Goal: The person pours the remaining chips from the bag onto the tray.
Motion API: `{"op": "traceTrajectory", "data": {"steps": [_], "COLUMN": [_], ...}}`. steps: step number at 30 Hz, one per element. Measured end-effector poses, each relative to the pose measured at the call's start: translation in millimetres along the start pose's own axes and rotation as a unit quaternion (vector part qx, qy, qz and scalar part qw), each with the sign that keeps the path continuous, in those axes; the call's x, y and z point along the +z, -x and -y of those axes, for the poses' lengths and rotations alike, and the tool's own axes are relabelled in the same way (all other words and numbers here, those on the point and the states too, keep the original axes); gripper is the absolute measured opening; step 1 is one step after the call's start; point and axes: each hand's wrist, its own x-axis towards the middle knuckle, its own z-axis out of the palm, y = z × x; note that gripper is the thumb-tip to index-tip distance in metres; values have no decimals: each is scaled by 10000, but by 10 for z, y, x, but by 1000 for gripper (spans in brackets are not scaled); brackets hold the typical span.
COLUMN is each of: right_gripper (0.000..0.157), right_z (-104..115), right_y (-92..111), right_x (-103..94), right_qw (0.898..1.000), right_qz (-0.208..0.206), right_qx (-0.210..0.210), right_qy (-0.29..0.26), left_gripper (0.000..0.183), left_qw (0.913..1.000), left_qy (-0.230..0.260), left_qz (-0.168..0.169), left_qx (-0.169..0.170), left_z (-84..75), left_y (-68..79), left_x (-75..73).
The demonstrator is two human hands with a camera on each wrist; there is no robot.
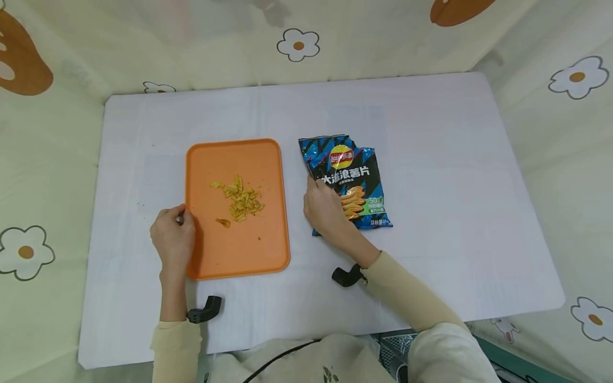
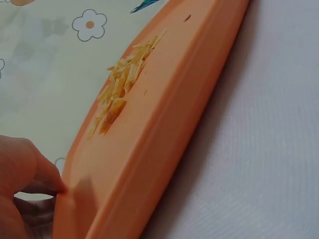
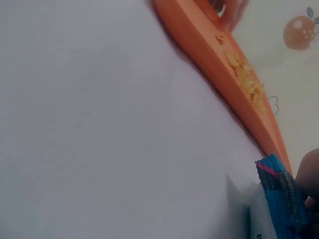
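An orange tray [image 1: 239, 250] lies on the left half of the table, with a small heap of broken yellow potato chips [image 1: 244, 202] near its middle. My left hand [image 1: 174, 234] pinches the tray's left edge; in the left wrist view, the thumb and fingers of that hand [image 2: 25, 169] meet at the rim. To the right of the tray is a blue and black bag of potato chips [image 1: 373, 186]. My right hand [image 1: 328, 210] grips the bag's left side and covers part of its print. Only a corner of the bag [image 3: 281, 194] shows in the right wrist view.
Beneath everything is a white-covered table [image 1: 431, 186] with rounded corners. A pale curtain [image 1: 215, 48] with flower prints hangs behind it and at both sides. Tiny dark crumbs [image 1: 259, 238] dot the tray.
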Motion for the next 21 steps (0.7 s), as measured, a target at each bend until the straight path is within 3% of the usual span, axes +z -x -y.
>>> {"op": "traceTrajectory", "data": {"steps": [6, 13, 16, 18, 21], "right_gripper": [35, 22, 19, 18, 16], "right_z": [26, -2, -47, -99, -226], "right_y": [-24, -16, -2, 23, 82], "right_x": [19, -8, -54, -106, -202], "right_qw": [9997, 9951, 9904, 9864, 9787], "right_qz": [-115, -643, -932, -1076, -1328], "right_qx": [185, -517, -613, -585, -558], "right_qy": [-146, -545, -820, -1099, -1460], "left_gripper": [27, 29, 31, 32, 30], "left_qw": [9997, 9991, 9991, 9990, 9950], "left_qy": [-114, -372, -377, -321, -8], "left_qz": [198, 162, 123, 68, -79], "left_qx": [72, 121, 126, 294, 993], "left_z": [9, -27, -59, -87, -152], "left_y": [18, 4, -21, -45, -89], "left_x": [1, -79, -96, -101, -105]}}
